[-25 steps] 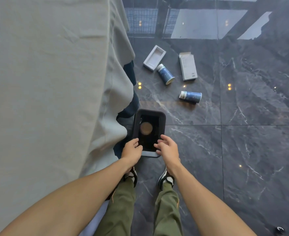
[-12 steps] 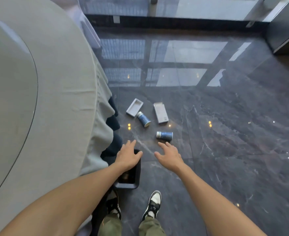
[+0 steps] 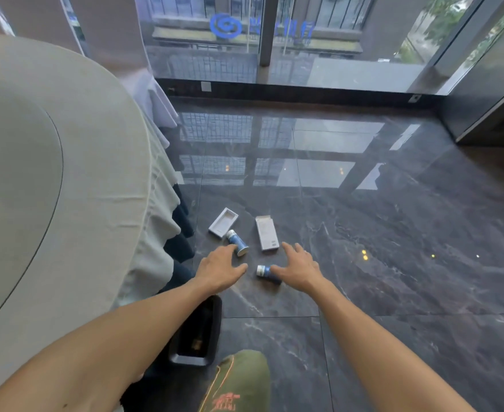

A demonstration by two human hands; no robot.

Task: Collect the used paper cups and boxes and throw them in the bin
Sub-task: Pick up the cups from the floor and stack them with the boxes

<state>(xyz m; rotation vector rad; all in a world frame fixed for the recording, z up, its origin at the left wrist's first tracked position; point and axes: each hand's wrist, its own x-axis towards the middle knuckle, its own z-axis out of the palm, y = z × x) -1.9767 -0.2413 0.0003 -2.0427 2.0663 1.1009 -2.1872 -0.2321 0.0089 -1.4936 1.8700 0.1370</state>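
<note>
Two blue paper cups lie on their sides on the dark marble floor: the far cup (image 3: 238, 242) and the near cup (image 3: 263, 271). An open white box tray (image 3: 223, 222) lies at the left and a flat white box (image 3: 267, 233) beside it. My left hand (image 3: 219, 268) reaches out with fingers spread, its fingertips in front of the far cup. My right hand (image 3: 298, 267) is also spread and covers part of the near cup. Neither hand holds anything. The black bin (image 3: 197, 334) stands on the floor below my left forearm.
A round table with a grey cloth (image 3: 81, 203) fills the left side, its skirt hanging close to the bin and boxes. Glass doors (image 3: 274, 49) stand at the far end. My knee in green trousers (image 3: 240, 382) is at the bottom.
My hands left the bin's rim and stretched forward toward the cups and boxes. The view lifted, so the bin now sits lower, beneath my left arm.
</note>
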